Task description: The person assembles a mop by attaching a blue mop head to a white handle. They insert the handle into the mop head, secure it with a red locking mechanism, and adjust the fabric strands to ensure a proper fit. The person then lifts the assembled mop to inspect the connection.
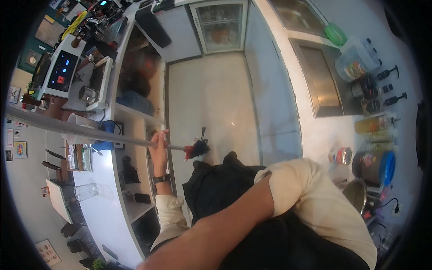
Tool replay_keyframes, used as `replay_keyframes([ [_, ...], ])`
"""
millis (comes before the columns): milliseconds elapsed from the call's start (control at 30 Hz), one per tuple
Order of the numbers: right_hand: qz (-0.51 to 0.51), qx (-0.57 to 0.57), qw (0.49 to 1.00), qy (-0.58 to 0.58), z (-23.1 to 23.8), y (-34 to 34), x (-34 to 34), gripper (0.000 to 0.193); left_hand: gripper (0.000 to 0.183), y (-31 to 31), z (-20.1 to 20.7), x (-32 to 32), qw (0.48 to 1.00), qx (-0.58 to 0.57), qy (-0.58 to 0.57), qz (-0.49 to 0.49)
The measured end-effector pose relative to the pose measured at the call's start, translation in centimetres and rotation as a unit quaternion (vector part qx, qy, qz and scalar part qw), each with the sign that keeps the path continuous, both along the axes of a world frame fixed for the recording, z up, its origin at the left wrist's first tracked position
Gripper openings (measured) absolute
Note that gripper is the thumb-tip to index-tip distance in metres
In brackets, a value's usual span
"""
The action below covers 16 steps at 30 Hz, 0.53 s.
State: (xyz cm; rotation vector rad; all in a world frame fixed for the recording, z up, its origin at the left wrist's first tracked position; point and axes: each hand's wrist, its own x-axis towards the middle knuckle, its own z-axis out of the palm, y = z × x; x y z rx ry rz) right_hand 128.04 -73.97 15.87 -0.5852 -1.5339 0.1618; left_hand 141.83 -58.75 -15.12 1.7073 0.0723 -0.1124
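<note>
A long silver-grey mop handle [108, 137] slants across from the left edge to the floor. My left hand [158, 146] is closed around it low down, near the mop head, with a dark watch [161, 179] on the wrist. The mop head [199, 148], dark with a red part, is on the floor just right of that hand. My right forearm [225, 220] crosses low in front of my dark apron toward the lower left. The right hand itself lies outside the picture.
A white counter [96, 216] with open shelves runs along the left, holding a coffee machine [65, 67] and a clear glass [86, 192]. A glass-door fridge [220, 24] stands at the far end. On the right counter are a steel sink [299, 15], bottles and tubs [371, 168].
</note>
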Motion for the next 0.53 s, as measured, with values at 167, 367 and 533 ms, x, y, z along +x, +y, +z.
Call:
replay_keyframes([
  [167,-0.170,-0.057,0.979,-0.102,-0.8,-2.0,2.3,0.015,0.033,-0.4,0.1,1.2,1.000,0.004,0.004,-0.023],
  [367,-0.272,0.128,0.939,-0.168,0.5,0.0,2.1,0.011,0.031,-2.7,3.3,2.2,0.996,0.047,0.005,-0.080],
  [533,-0.315,0.186,0.907,-0.208,1.4,0.6,1.6,0.012,0.029,-2.0,3.4,2.5,0.989,0.072,0.032,-0.125],
])
